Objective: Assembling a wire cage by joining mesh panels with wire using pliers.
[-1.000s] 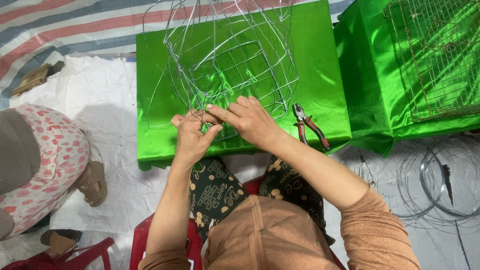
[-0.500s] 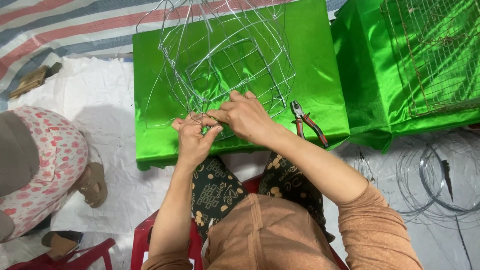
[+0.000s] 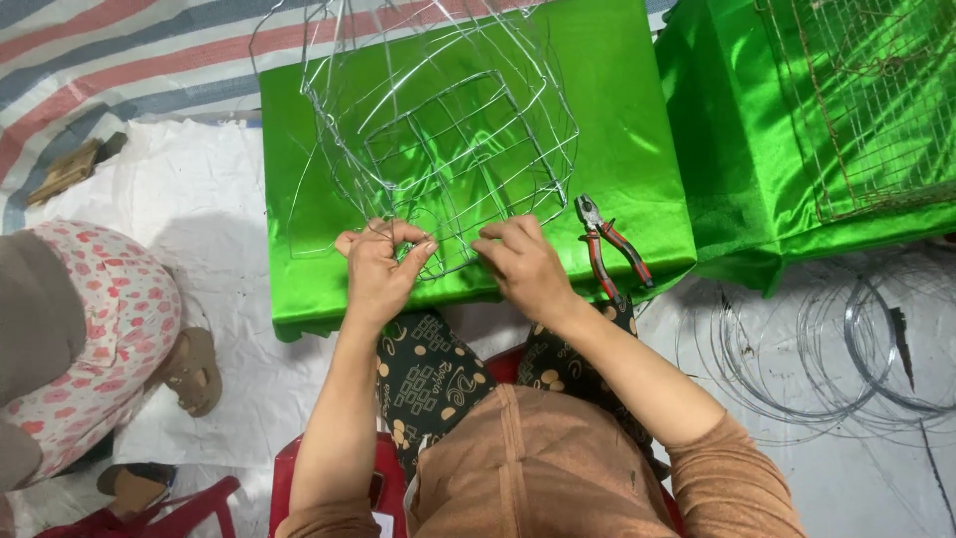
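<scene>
A frame of thin silver wire [image 3: 438, 130], shaped like an open cage with a grid panel inside, stands on a box covered in shiny green cloth [image 3: 617, 110]. My left hand [image 3: 380, 267] pinches a wire at the frame's near lower edge. My right hand [image 3: 523, 265] grips the same edge a little to the right, fingers curled on the wire. Both hands sit at the front rim of the green box. A pair of pliers [image 3: 609, 249] with red and black handles lies on the green cloth just right of my right hand.
A second green-covered box [image 3: 727, 199] at the right carries a flat wire mesh panel [image 3: 876, 110]. Coils of loose wire [image 3: 827, 349] lie on the white sheet at the right. Another person in a pink patterned garment [image 3: 90, 339] crouches at the left. A red stool [image 3: 289, 478] is under me.
My right hand has drawn apart from the left and now holds the wire edge further right. The view has shifted slightly, and the wire frame has turned a little.
</scene>
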